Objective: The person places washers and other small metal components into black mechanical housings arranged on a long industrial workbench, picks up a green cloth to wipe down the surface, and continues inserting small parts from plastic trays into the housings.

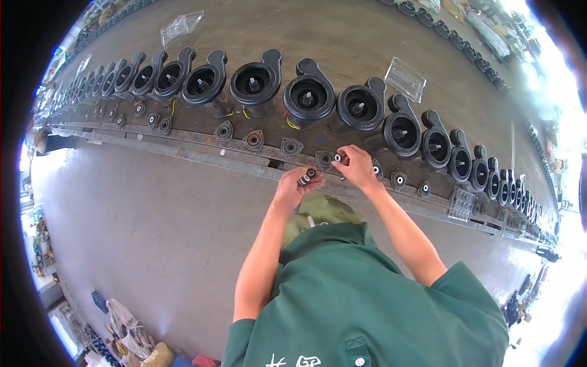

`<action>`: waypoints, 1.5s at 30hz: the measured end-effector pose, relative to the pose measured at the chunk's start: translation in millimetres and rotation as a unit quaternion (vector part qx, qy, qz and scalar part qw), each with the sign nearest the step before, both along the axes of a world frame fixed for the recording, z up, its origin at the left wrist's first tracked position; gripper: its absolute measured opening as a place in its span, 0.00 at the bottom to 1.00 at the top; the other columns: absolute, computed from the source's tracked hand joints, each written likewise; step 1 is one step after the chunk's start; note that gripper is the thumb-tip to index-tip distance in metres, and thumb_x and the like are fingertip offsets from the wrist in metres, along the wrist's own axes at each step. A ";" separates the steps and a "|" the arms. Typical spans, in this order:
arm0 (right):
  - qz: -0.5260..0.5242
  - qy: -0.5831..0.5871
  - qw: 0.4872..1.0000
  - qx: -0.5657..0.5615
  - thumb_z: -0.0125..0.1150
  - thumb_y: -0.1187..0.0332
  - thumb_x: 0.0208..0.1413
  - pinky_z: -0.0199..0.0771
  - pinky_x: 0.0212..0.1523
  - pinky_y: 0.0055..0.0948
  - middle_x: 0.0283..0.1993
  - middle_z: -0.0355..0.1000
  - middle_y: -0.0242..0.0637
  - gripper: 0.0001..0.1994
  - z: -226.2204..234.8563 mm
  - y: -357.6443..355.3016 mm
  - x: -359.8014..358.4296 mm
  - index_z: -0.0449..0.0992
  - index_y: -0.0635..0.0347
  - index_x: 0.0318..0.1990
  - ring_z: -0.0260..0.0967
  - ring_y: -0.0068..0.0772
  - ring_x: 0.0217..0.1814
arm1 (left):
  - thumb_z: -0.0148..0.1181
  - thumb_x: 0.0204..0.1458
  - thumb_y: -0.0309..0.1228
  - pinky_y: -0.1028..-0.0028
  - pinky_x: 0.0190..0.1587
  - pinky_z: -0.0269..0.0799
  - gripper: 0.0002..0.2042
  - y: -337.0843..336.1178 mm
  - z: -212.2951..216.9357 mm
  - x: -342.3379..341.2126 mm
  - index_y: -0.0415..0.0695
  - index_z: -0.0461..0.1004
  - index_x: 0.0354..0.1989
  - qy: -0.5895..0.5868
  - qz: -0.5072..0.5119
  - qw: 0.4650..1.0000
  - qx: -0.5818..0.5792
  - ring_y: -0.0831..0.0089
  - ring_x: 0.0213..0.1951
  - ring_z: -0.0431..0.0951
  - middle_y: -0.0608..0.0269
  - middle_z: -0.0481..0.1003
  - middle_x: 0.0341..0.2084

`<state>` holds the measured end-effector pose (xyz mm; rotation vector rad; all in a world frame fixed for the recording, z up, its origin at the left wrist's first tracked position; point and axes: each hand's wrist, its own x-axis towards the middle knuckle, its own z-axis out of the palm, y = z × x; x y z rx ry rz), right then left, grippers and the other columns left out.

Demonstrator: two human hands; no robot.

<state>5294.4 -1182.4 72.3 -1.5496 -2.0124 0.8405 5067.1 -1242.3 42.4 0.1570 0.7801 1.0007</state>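
Observation:
My left hand (289, 189) is curled around a few small black ring seals (307, 177) with pale centres, just off the near edge of the bench. Between the thumb and fingertips of my right hand (361, 167) is one small black-and-white ring seal (337, 158). It sits at the right rim of a grey metal flange (323, 160); whether the two touch I cannot tell. Left of that lie another grey flange (291, 147) and one with a reddish-brown inside (253, 140). Flanges with black-and-white centres, such as this flange (398, 180), lie to the right.
Behind the flanges runs a long row of black round pump housings (309, 98) with upright threaded shafts. Clear plastic trays lie behind them (406, 79) and near the right front edge (461, 203). A metal rail (202, 148) borders the bench.

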 end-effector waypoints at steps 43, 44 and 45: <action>0.033 0.007 0.994 0.109 0.68 0.65 0.55 0.79 0.36 0.38 0.34 0.76 0.28 0.04 -6.6 22.4 -102.5 0.83 0.51 0.35 0.78 0.38 0.38 | 0.48 0.67 0.30 0.55 0.53 0.81 0.18 14.7 0.8 -69.1 0.25 0.70 0.55 0.001 0.002 0.998 -0.070 0.49 0.47 0.82 0.41 0.77 0.45; 0.021 -0.018 0.991 0.131 0.68 0.65 0.54 0.79 0.36 0.38 0.35 0.76 0.28 0.04 -15.5 26.2 -109.1 0.83 0.50 0.35 0.78 0.38 0.38 | 0.48 0.67 0.30 0.55 0.53 0.82 0.18 15.7 1.2 -79.1 0.25 0.70 0.55 0.006 -0.014 0.998 -0.066 0.49 0.46 0.82 0.41 0.78 0.45; 0.010 -0.043 0.987 0.153 0.69 0.64 0.54 0.79 0.36 0.38 0.35 0.76 0.28 0.04 -23.7 29.7 -115.1 0.83 0.50 0.35 0.78 0.37 0.38 | 0.48 0.67 0.30 0.56 0.53 0.82 0.18 16.3 1.8 -90.0 0.25 0.69 0.56 0.011 -0.029 0.998 -0.061 0.50 0.46 0.82 0.41 0.78 0.45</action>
